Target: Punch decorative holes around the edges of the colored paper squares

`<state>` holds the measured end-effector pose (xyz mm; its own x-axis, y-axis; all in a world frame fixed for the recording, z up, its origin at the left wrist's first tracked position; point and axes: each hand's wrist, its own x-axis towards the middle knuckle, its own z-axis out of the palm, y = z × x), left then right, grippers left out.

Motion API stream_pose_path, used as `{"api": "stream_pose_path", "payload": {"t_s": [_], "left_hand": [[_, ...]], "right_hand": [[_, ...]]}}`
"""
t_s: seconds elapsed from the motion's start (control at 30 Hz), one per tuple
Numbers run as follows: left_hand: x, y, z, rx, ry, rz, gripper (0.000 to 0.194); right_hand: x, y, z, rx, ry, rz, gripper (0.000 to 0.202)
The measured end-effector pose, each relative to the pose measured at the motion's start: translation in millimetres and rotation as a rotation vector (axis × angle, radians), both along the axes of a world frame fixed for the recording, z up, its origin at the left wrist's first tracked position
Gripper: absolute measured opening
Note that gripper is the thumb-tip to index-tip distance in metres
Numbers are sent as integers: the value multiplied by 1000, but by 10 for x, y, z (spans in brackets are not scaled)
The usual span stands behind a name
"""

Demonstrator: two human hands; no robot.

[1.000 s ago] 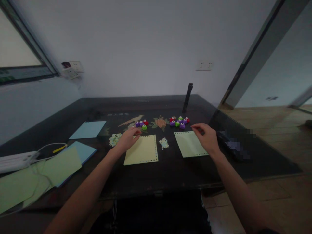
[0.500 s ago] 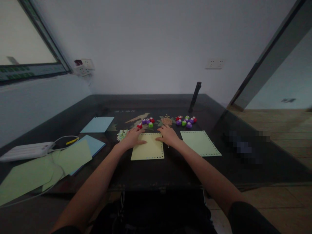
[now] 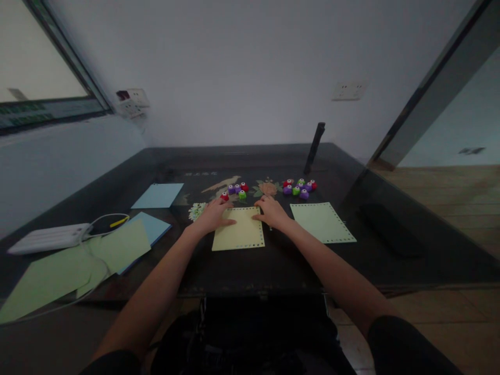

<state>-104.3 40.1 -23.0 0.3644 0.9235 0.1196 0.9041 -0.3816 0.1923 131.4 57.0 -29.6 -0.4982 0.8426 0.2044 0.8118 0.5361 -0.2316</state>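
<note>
A yellow sheet of paper [image 3: 239,229], with a row of punched holes along its edges, lies flat on the dark table in front of me. My left hand [image 3: 215,214] rests at its upper left, thumb stretched over the paper and apart from the fingers. At its upper right edge is my right hand [image 3: 270,212], fingers slightly bent and thumb on the paper. Both hands are open. Just beyond the fingertips sit several small red, purple and green eyeball-like pieces [image 3: 242,195]. A pale green punched sheet [image 3: 322,223] lies to the right of my right hand.
More coloured eyeball-like pieces [image 3: 296,191] cluster at the back right. A black upright stick [image 3: 314,148] stands behind them. On the left lie blue sheets [image 3: 158,196], green sheets [image 3: 58,278] and a white power strip [image 3: 50,238] with a cable. A dark object [image 3: 386,229] lies far right.
The whole view has shifted slightly, with the table sitting a little higher in the picture. Both hands stay on the yellow sheet, almost unmoved relative to it.
</note>
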Motion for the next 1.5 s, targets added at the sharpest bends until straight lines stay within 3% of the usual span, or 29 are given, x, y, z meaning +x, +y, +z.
{"api": "stream_pose_path", "payload": {"t_s": [0.53, 0.73, 1.03, 1.27, 1.4, 1.5], "left_hand": [[67, -31, 68, 9, -50, -32, 49], [52, -19, 94, -26, -133, -27, 44], [-23, 0, 219, -48, -536, 101, 46], [12, -1, 184, -425, -1171, 143, 45], [54, -40, 141, -697, -1230, 117, 37], [113, -109, 130, -805, -1198, 63, 32]], "right_hand": [[-42, -29, -18, -39, 240, -3, 24], [-43, 1, -16, -165, 563, 25, 11], [-22, 99, -17, -529, 1010, -29, 15], [65, 155, 68, -528, 1243, -76, 21], [137, 194, 126, -485, 1338, -89, 24], [183, 200, 156, -490, 1356, -104, 25]]}}
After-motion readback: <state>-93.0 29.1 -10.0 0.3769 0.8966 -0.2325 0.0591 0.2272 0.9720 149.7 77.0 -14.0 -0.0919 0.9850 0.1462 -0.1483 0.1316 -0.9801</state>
